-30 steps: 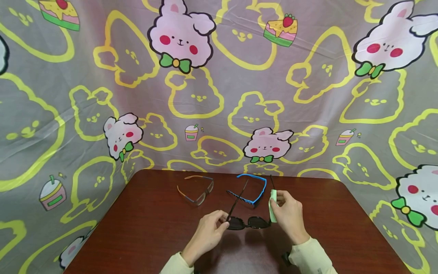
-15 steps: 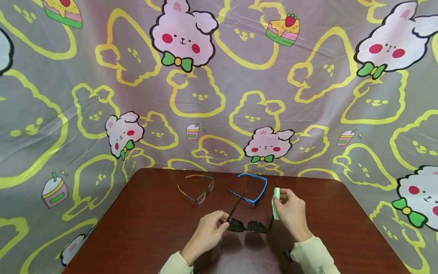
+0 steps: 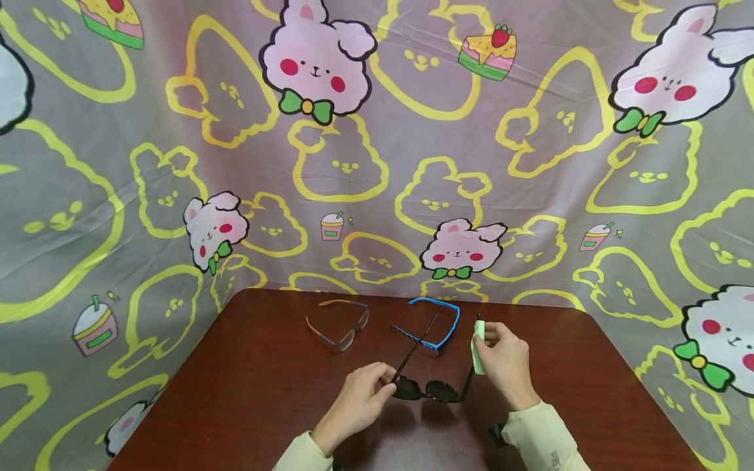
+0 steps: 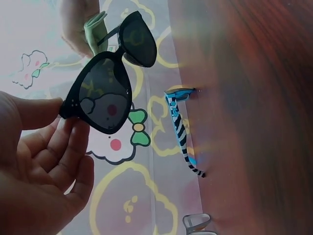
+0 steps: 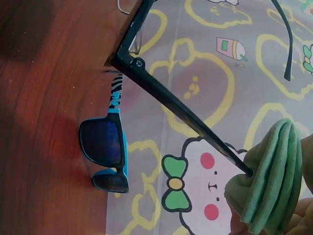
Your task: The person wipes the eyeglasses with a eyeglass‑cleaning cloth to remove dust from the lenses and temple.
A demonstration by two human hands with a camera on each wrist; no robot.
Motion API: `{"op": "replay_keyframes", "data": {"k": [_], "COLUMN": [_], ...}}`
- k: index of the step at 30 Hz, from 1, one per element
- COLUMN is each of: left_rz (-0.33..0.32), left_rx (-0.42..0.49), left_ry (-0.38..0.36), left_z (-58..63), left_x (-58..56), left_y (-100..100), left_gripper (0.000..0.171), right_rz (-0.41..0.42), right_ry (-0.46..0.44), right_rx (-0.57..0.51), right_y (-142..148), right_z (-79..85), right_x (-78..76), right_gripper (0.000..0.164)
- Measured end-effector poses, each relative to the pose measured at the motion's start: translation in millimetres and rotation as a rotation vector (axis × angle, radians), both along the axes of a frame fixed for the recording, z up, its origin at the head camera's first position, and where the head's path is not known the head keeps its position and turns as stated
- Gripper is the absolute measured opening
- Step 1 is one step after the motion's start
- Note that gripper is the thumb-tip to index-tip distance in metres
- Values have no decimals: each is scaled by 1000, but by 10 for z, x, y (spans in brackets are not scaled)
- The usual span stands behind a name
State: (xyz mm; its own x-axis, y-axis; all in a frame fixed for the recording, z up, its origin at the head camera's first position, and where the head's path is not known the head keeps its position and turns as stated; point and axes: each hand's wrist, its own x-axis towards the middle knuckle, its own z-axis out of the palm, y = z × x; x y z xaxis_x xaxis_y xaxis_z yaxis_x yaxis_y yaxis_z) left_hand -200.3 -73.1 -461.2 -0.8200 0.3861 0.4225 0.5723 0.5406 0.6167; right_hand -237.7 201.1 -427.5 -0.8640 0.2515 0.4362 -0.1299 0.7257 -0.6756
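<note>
Black sunglasses (image 3: 440,390) are held above the table with both temples unfolded and pointing away. My left hand (image 3: 360,399) pinches them at the left hinge corner, thumb against fingers, as the left wrist view shows closely. A folded light green cloth (image 3: 479,347) is wrapped round the right temple (image 5: 186,116). My right hand (image 3: 508,362) pinches the cloth on that temple, toward its tip. The right wrist view shows the temple running into the cloth's folds (image 5: 274,181); the fingers there are mostly hidden behind it.
Blue-framed sunglasses (image 3: 456,319) with a zebra-striped temple (image 4: 179,129) lie behind the held pair. Grey glasses with orange temple tips (image 3: 346,341) lie to their left. The brown table (image 3: 235,392) meets a printed cloth backdrop (image 3: 377,216) at its far edge.
My right hand and the green cloth have moved a little to the right and away, along the temple toward its tip. The sunglasses tilt slightly; the left hand keeps its place.
</note>
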Motion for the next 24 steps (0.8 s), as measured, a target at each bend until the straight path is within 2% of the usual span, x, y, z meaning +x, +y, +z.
{"op": "replay_keyframes", "data": {"k": [9, 16, 24], "left_rz": [-26, -70, -100], "left_rx": [-17, -57, -53], "left_ry": [39, 56, 39], "left_z": [2, 26, 65], "left_x": [-11, -2, 20], "left_y": [-13, -10, -11], "left_gripper": [7, 6, 5], "right_rz": [-3, -4, -20], "right_ry": [-12, -9, 12], "right_rx": [-26, -9, -8], "right_y": [34, 55, 134], "right_z": [33, 53, 88], "right_x": [-15, -24, -51], "right_gripper": [25, 24, 27]}}
